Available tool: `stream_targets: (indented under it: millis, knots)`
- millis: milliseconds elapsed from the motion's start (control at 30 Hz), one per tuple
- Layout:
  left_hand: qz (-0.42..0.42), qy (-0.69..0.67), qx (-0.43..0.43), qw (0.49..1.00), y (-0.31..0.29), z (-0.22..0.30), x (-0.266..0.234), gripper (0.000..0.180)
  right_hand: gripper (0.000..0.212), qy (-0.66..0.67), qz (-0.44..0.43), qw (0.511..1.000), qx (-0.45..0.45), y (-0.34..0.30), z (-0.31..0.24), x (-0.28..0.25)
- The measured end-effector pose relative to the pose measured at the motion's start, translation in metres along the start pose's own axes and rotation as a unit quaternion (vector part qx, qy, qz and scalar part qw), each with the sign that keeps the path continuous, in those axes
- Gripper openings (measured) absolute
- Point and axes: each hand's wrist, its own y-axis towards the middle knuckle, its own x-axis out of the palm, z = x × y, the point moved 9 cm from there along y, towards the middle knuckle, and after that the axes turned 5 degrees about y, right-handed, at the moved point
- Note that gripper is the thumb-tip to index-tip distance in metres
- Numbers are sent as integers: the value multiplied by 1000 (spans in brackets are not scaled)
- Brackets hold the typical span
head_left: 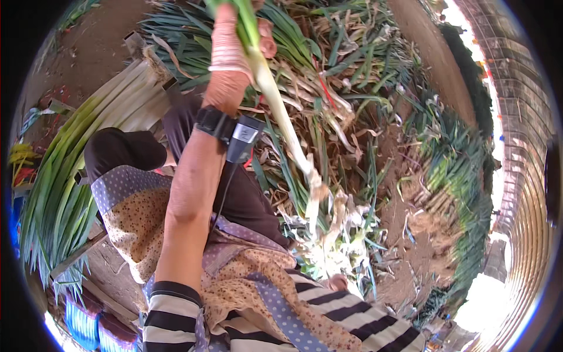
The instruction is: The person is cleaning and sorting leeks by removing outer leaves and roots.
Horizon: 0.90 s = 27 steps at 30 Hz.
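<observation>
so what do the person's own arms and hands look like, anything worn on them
The left hand has pale bands wrapped around it. A black wrist strap carries a dark, boxy device with a light label and thin black cable. The left sleeve has black-and-white stripes and a dark edge. The right hand is mostly hidden.

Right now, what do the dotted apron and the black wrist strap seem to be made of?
Dotted apron: probably printed cloth, matte, judging by its soft creases. Black wrist strap: perhaps woven fabric or rubber, dull; it bends around the wrist.
</observation>
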Motion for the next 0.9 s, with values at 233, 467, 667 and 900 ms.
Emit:
stream_targets:
  millis: [233, 467, 667, 900]
  knots:
    - [12, 26, 37, 999, -9, 52, -2, 45, 42, 375, 103, 902, 188, 14, -103, -341]
    - [24, -16, 4, 1000, -3, 28, 6, 44, 73, 285, 337, 882, -162, 31, -260, -576]
    - [-3, -86, 36, 996, -5, 29, 22, 56, 62, 441, 187, 854, -204, 64, -287, -542]
    - [70, 106, 15, 992, -6, 18, 8, 51, 24, 337, 377, 812, -290, 16, -335, -598]
